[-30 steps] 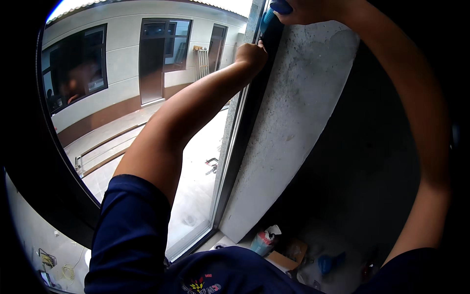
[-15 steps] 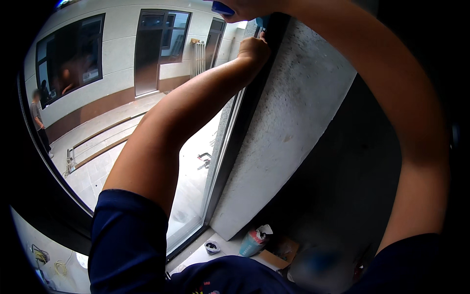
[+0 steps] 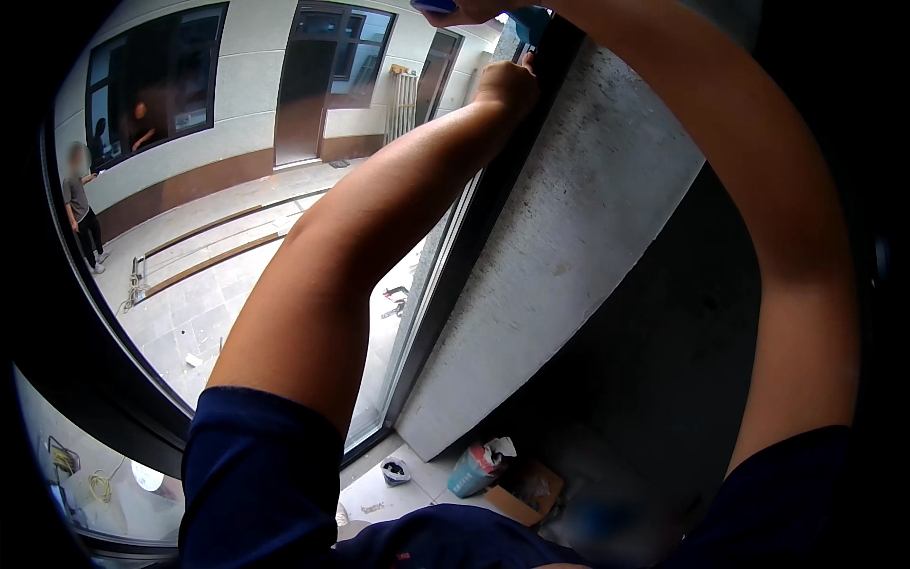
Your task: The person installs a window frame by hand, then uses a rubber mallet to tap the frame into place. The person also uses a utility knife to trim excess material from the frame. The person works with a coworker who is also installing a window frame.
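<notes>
Both my arms reach up to the dark window frame (image 3: 493, 180) beside a rough grey wall edge (image 3: 559, 228). My left hand (image 3: 505, 85) is curled closed against the upper part of the frame, thumb side up; whatever its fingers hold is hidden. Above it, my right hand (image 3: 474, 11) is cut off by the top edge of the picture. It is closed round a blue-and-teal tool (image 3: 529, 27), of which only parts show, so its exact kind cannot be made out. The tool's teal part sits close to the frame, just above my left hand.
Beyond the glass lies a paved courtyard with long bars (image 3: 209, 261), a folded ladder (image 3: 402, 100) and a standing person (image 3: 81, 204). Another person (image 3: 142, 128) shows in the far window. Below me are a small tub (image 3: 395, 471), a teal bag (image 3: 474, 469) and a cardboard box (image 3: 521, 493).
The view has shifted, so the courtyard and my left hand appear slightly further right. More of the teal part shows. Both hands keep their places at the frame.
</notes>
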Demonstrator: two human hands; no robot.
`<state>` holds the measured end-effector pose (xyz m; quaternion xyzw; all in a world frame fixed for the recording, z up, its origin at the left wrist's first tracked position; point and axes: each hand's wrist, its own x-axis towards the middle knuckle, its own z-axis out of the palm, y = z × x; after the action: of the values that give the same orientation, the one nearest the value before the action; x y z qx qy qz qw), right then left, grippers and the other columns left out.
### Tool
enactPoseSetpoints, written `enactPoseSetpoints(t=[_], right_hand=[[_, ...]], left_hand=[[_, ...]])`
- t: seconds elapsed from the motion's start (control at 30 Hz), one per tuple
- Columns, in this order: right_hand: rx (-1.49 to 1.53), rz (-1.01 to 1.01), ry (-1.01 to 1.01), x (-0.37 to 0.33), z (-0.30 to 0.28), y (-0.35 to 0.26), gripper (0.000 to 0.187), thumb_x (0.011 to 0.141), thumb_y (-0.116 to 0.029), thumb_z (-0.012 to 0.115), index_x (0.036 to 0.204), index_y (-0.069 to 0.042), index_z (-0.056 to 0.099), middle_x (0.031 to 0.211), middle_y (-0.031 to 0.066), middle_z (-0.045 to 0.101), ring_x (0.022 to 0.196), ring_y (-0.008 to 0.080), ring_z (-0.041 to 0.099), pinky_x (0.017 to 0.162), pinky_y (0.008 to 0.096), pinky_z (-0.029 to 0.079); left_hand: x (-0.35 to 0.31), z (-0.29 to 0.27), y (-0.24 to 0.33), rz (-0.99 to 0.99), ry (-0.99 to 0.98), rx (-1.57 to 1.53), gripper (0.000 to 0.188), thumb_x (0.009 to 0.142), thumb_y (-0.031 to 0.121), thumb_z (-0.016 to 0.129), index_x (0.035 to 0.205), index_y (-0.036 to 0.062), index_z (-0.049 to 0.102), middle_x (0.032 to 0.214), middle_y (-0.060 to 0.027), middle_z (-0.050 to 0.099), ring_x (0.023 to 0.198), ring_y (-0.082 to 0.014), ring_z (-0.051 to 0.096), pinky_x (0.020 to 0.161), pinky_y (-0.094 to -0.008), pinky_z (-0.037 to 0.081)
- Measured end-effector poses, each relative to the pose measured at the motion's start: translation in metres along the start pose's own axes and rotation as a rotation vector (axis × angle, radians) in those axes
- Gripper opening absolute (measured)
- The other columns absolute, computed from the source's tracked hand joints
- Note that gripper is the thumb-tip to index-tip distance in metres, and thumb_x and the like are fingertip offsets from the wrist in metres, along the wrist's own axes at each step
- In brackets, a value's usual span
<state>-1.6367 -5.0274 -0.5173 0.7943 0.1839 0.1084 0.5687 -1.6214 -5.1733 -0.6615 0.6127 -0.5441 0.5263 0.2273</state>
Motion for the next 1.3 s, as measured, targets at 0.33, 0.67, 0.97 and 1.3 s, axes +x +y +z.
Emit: enactPoseSetpoints(t=[0.33,0.67,0.97,1.3], right_hand=[[-0.130,0.142,0.004,0.000,-0.006,0.019,0.021,0.071,-0.028,0.071,0.082,-0.011,0.067,0.077,0.0135,0.067,0.072,0.0345,0.065,0.065,0.0437,0.052],[-0.169,-0.292,0.186,-0.006,0.026,0.019,0.030,0.075,-0.029,0.067,0.094,-0.005,0.062,0.096,0.0114,0.058,0.096,0.0297,0.054,0.088,0.0415,0.046],[-0.087,-0.266,0.190,0.006,0.026,0.017,0.024,0.075,-0.023,0.066,0.092,-0.006,0.064,0.096,0.0114,0.059,0.096,0.0294,0.055,0.088,0.0392,0.046],[-0.252,-0.337,0.162,0.005,0.026,0.011,0.018,0.075,-0.023,0.063,0.083,-0.008,0.059,0.088,0.0101,0.055,0.088,0.0278,0.053,0.085,0.0389,0.045]], left_hand=[[0.012,-0.008,0.014,-0.140,-0.135,-0.274,0.037,0.106,0.024,0.039,0.108,0.0066,0.071,0.086,-0.0056,0.073,0.074,-0.0239,0.072,0.053,-0.0399,0.053],[0.005,-0.033,0.007,-0.608,-0.323,-0.917,0.076,0.101,0.059,0.026,0.101,0.0005,0.075,0.107,-0.0247,0.070,0.105,-0.0379,0.068,0.090,-0.0436,0.053],[-0.002,-0.022,-0.005,-0.310,-0.417,-0.642,0.062,0.101,0.020,0.040,0.157,0.0315,0.018,0.125,-0.0144,0.065,0.113,-0.0315,0.065,0.090,-0.0433,0.054],[0.002,-0.010,-0.006,-0.382,-0.450,-0.721,0.075,0.093,0.015,0.049,0.157,0.0360,0.016,0.125,-0.0138,0.065,0.116,-0.0273,0.064,0.093,-0.0400,0.052]])
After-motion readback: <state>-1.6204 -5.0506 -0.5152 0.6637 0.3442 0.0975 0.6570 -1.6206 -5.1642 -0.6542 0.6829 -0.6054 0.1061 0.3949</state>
